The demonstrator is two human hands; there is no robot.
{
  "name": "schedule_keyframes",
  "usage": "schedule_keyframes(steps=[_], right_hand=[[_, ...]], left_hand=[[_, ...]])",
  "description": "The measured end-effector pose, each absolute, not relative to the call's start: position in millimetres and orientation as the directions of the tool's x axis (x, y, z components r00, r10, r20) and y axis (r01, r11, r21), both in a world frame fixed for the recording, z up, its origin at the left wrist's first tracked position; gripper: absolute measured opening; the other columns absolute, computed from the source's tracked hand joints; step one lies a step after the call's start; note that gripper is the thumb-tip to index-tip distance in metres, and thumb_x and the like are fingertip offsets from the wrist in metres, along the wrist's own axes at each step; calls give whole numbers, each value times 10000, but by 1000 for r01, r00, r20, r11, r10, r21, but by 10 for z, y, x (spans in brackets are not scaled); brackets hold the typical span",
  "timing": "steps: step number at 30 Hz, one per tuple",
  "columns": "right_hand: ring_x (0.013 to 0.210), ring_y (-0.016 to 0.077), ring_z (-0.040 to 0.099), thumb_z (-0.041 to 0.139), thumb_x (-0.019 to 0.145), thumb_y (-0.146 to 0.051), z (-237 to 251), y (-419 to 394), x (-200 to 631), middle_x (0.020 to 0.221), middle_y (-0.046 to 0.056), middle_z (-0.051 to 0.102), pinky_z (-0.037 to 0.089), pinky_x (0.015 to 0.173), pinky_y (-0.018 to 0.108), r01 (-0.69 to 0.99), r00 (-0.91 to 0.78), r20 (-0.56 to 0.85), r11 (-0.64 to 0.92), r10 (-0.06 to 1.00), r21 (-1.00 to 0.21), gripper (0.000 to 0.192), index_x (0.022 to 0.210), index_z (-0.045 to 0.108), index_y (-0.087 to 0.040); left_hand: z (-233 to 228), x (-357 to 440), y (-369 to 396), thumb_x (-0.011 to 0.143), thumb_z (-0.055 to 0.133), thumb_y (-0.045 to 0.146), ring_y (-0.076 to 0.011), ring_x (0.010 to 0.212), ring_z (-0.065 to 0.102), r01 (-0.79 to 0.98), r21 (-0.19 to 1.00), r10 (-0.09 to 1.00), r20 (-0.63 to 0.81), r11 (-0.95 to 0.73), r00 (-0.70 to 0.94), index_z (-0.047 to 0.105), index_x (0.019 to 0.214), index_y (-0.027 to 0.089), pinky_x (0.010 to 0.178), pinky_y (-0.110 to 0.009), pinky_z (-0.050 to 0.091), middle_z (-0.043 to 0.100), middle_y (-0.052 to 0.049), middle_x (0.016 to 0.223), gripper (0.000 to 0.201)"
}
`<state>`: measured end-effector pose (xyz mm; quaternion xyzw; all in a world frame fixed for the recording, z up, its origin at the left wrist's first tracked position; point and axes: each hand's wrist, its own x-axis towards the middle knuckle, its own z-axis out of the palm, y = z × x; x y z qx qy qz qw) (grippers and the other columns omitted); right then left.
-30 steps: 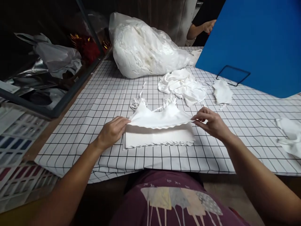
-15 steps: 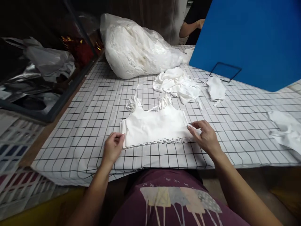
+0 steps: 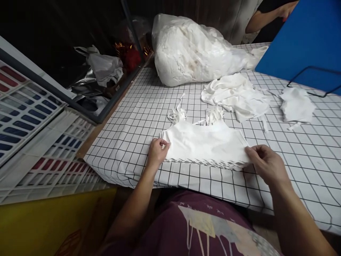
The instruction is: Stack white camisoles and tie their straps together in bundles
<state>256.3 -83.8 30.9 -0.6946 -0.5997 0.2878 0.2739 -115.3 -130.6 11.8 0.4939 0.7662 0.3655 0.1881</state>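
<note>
A flat stack of white strappy tops lies on the checked tablecloth before me, its layered lower edges fanned toward my body. Bunched straps stick out at its far side. My left hand pinches the stack's left side between thumb and forefinger. At the opposite end, my right hand is closed on the right edge, with the thumb on top and the other fingers partly hidden. Beyond the stack lies a crumpled heap of white garments. A smaller white piece lies to its right.
A large clear bag stuffed with white cloth rests at the back. A blue board with a black wire stand is at the right, near another person's arm. White plastic crates and a grey metal frame border the left.
My view has swung left, so the table things appear farther right and more of the crates shows. Both hands stay at the two ends of the stack.
</note>
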Motion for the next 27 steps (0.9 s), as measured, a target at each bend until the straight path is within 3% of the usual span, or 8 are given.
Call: schedule_keyframes(steps=[7, 9, 14, 20, 23, 27], right_hand=[[509, 160, 518, 681, 753, -574, 295, -881, 2516, 641, 2, 622, 402, 457, 273, 424, 144, -240, -279, 960, -861, 408, 943, 566, -232], [489, 148, 497, 668, 772, -570, 261, -905, 2517, 618, -11, 600, 399, 457, 267, 485, 115, -228, -255, 967, -837, 399, 950, 564, -228], [538, 160, 544, 610, 842, -542, 202, -936, 2494, 627, -20, 581, 438, 520, 281, 572, 62, -176, -179, 983, -801, 346, 961, 545, -224], [534, 149, 507, 539, 892, -545, 358, -927, 2512, 616, -35, 523, 431, 517, 282, 434, 9, -166, -153, 986, -888, 337, 992, 532, -223], [597, 173, 541, 506, 902, -548, 406, -933, 2514, 684, 7, 591, 428, 553, 302, 560, 39, -160, -154, 986, -814, 335, 961, 550, -221], [825, 244, 596, 474, 906, -572, 352, -816, 2421, 930, 101, 662, 430, 652, 345, 777, 152, 35, -97, 988, -622, 381, 907, 571, -204]], left_hand=[[370, -1194, -1390, 789, 634, 295, -178, 777, 577, 643, 742, 872, 174, 189, -457, 583, 732, 185, 746, -306, 483, 590, -52, 867, 134], [436, -1193, -1409, 798, 628, 337, -167, 708, 583, 580, 788, 881, 108, 207, -461, 554, 768, 195, 672, -284, 478, 602, -28, 787, 162], [456, -1143, -1359, 695, 714, 467, -137, 516, 558, 219, 919, 872, -205, 328, -444, 506, 785, 197, 491, -232, 430, 571, 29, 590, 352], [496, -1122, -1242, 573, 802, 448, -127, 515, 584, 42, 955, 839, -236, 293, -491, 521, 803, 186, 476, -223, 459, 614, 25, 645, 448], [493, -1120, -1238, 604, 773, 474, -149, 544, 616, 2, 953, 822, -262, 304, -506, 537, 874, 187, 471, -240, 477, 637, 12, 698, 459], [365, -1145, -1237, 676, 701, 516, -147, 488, 584, 47, 921, 805, -313, 387, -505, 570, 875, 162, 423, -231, 431, 629, 6, 648, 426]])
